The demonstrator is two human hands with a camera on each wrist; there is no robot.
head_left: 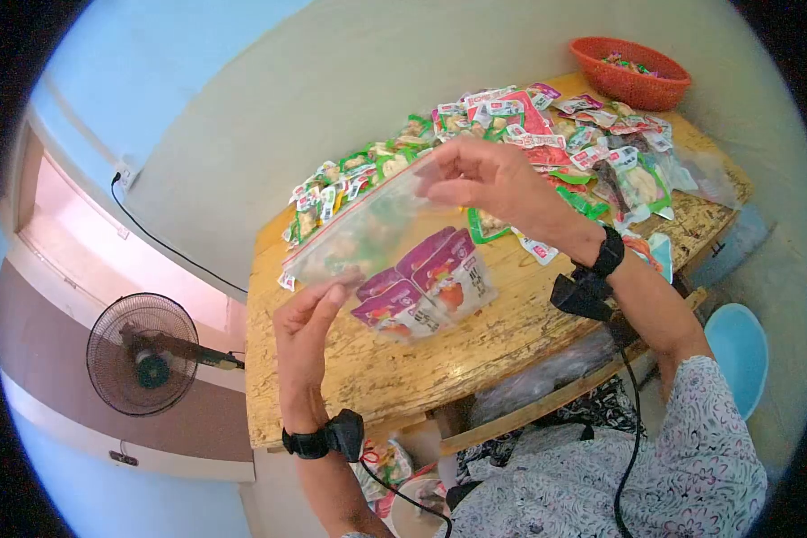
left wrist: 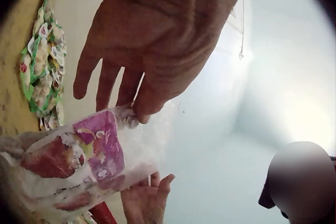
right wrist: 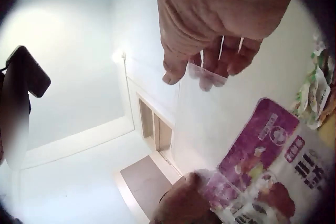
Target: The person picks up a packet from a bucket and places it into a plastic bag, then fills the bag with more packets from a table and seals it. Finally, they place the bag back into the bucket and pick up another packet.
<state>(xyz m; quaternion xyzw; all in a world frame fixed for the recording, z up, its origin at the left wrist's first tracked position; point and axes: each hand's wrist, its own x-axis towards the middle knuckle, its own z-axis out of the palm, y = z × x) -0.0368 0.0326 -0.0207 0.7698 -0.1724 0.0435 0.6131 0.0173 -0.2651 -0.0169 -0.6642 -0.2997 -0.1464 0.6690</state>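
A clear zip-lock bag [head_left: 354,235] with a red line along its top edge is stretched between both hands above the table. Inside it lie purple-and-white printed snack pouches [head_left: 457,273], towards the lower part. My left hand [head_left: 305,327] pinches the bag's near left corner between thumb and fingers, also seen in the left wrist view. At the far upper corner, thumb and fingers of my right hand [head_left: 502,184] grip the clear plastic. In the right wrist view the pouches [right wrist: 262,134] hang below the right hand [right wrist: 220,19].
Many small food packets [head_left: 547,134] are heaped along the back of the worn wooden table [head_left: 332,386]. A red basket [head_left: 632,76] stands at the far right corner. On the left is a fan [head_left: 143,354]; a light blue basin [head_left: 737,359] is to the right below.
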